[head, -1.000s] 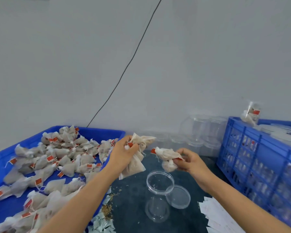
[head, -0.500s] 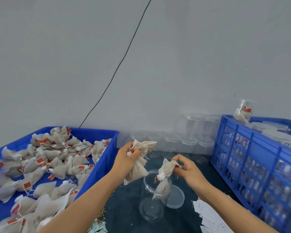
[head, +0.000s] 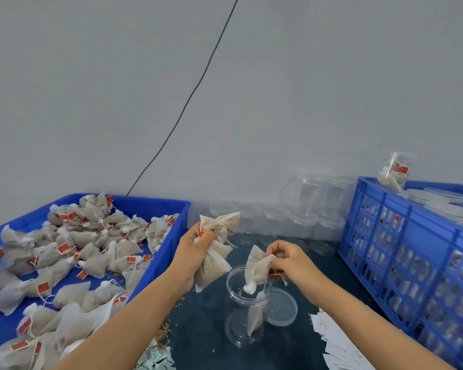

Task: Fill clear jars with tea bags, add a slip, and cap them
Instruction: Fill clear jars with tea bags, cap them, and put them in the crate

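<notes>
- Clearly the filling step is in hand: the blue tray (head: 155, 206) of loose tea bags sits at nine o'clock, the blue crate (head: 401, 236) of capped jars at three.
- Between them, on the dark bench (head: 198, 327), the open jar (head: 247, 303) holds one bag; its lid (head: 281, 307) lies touching at three o'clock.
- Left hand (head: 191, 256) grips a bundle of tea bags (head: 215, 249) at eleven o'clock.
- Right hand (head: 292, 264) pinches a tea bag (head: 255, 268) over the rim; next, I judge, it must drop straight in.
- Slips (head: 334, 340) wait at five o'clock.
</notes>
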